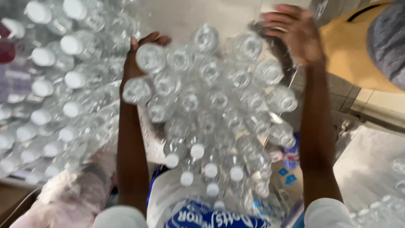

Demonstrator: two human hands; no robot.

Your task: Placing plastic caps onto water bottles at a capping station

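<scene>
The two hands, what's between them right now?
In the head view, a shrink-wrapped pack of water bottles fills the stretch between the left hand and the right hand.

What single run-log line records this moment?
left hand: grips pack edge | right hand: on far corner | bottle pack: tilted | stacked bottles: at left

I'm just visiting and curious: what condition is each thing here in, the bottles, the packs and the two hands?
Held bottle pack: shrink-wrapped, tipped so the bottle bottoms face the camera, lifted between both hands.
Bottles in it: clear, white caps on.
Left hand: fingers curled over the pack's far left edge.
Right hand: blurred, on the pack's far right corner.
Stacked packs: wrapped, capped, upright.
</scene>
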